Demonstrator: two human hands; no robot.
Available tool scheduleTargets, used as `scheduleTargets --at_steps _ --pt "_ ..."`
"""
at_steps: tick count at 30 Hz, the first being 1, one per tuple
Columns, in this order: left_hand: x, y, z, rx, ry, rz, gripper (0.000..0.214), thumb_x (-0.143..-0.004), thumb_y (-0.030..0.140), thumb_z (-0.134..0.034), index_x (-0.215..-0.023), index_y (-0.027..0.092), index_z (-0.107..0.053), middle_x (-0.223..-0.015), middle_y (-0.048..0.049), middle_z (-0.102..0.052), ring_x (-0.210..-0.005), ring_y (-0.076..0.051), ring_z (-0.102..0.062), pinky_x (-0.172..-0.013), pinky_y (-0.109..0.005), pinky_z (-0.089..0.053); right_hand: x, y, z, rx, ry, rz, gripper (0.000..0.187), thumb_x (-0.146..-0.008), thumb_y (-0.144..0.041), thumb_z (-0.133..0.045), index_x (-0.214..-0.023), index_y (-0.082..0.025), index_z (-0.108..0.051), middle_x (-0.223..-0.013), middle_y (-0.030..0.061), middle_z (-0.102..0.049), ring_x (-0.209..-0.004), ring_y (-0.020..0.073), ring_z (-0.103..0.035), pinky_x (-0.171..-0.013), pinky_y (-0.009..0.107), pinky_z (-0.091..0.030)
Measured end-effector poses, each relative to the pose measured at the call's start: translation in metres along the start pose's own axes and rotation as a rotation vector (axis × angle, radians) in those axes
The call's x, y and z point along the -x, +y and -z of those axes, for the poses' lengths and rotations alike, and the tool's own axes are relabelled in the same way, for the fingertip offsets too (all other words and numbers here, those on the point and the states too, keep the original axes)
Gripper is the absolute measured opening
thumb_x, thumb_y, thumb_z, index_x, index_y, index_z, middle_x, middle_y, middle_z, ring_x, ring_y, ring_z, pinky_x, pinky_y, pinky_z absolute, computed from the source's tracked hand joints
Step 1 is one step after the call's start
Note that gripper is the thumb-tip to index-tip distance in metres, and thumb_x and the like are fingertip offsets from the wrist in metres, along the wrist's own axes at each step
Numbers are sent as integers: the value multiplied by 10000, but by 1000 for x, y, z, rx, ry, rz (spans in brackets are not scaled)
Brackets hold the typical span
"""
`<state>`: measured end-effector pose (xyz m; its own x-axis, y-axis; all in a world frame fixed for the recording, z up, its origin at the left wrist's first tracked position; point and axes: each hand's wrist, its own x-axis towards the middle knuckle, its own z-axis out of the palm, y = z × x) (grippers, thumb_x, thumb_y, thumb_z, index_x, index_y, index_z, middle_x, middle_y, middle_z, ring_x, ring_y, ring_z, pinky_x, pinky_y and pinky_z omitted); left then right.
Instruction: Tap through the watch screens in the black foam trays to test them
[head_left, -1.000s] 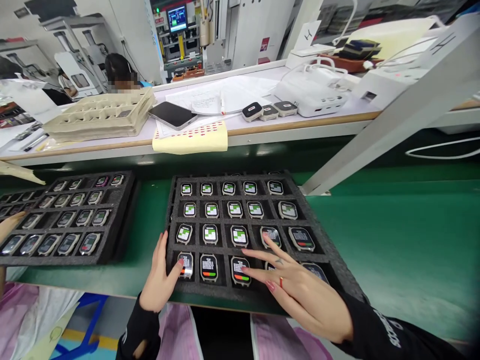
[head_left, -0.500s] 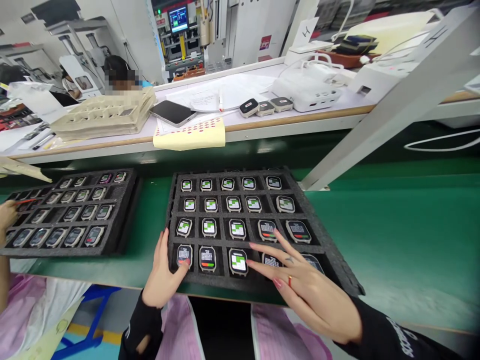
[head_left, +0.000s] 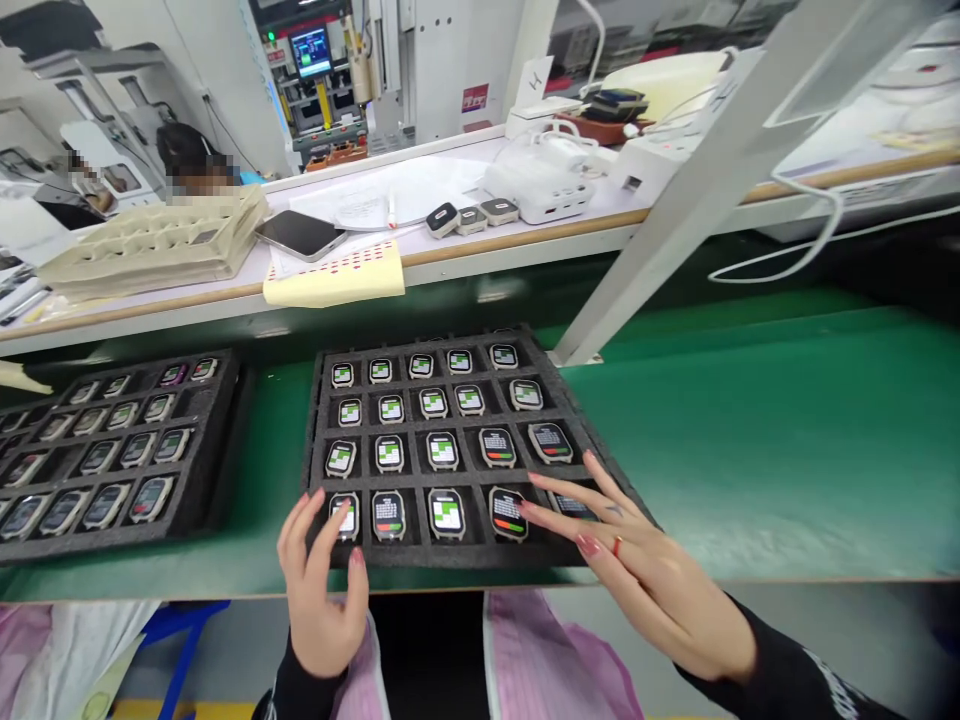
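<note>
A black foam tray (head_left: 420,553) lies on the green bench, its compartments filled with square smartwatches whose screens are lit. My left hand (head_left: 322,590) is at the front left corner, fingers spread, one fingertip over the front-left smartwatch (head_left: 343,512), which shows a green and white screen. My right hand (head_left: 637,560) reaches in from the right with its fingers stretched out. One of its fingertips touches the edge of a smartwatch (head_left: 508,515) with white text and a red-green bar. Under those fingers another smartwatch (head_left: 574,500) is partly covered. Neither hand grips anything.
A second foam tray of smartwatches (head_left: 195,480) lies to the left. On the raised shelf are a phone (head_left: 300,234), papers, three small dark-topped blocks (head_left: 472,217), a white charger box (head_left: 555,198) and a stack of moulded trays (head_left: 150,250). A slanted metal post (head_left: 637,260) stands behind the tray.
The front-left smartwatch switched from a text screen to green and white. My right fingers shifted right, from the middle smartwatch to the one beside it. The view turned right.
</note>
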<state>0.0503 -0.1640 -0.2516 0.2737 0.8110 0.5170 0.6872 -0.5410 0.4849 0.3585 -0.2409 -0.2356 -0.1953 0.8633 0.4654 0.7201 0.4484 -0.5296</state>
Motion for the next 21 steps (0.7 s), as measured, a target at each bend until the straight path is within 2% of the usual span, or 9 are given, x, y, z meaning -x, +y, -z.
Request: scheduleTargets --at_steps 4,8,13,21 --pt "7 7 -7 3 -86 -176 496 -846 112 -518 -1296 319 -538 -1393 -75 -429 -1335 -319 -367 -1100 -497 -324 9 -5 -4 -24 -23 5 444 -1000 -148 -343 -1408 -207 -509 -1212 56 -662 -1319 285 -444 -1177 635 -104" --pt "9 3 -11 -11 -105 -253 508 -817 89 -532 -1274 306 -565 -1386 -83 -438 -1303 -323 -391 -1071 -484 -343 13 -8 -12 11 -62 -1 445 -987 -139 -345 -1387 -185 -535 -1188 69 -674 -1322 283 -440 -1176 632 -89" --pt "10 -2 -13 -14 -94 -278 503 -816 71 -528 -1274 273 -570 -1372 -93 -454 -1291 -321 -400 -1067 -466 -330 21 -2 -5 29 51 -17 463 -984 -132 -350 -1416 -203 -501 -1210 63 -662 -1314 298 -448 -1168 655 -111" --pt "13 -9 -22 -19 -49 -320 590 -788 69 -552 -1318 327 -561 -1309 -66 -528 -1210 -302 -474 -1034 -431 -367 41 5 18 100 170 -119 448 -1024 -172 -310 -1421 -263 -495 -1185 39 -674 -1290 312 -475 -1177 655 -84"
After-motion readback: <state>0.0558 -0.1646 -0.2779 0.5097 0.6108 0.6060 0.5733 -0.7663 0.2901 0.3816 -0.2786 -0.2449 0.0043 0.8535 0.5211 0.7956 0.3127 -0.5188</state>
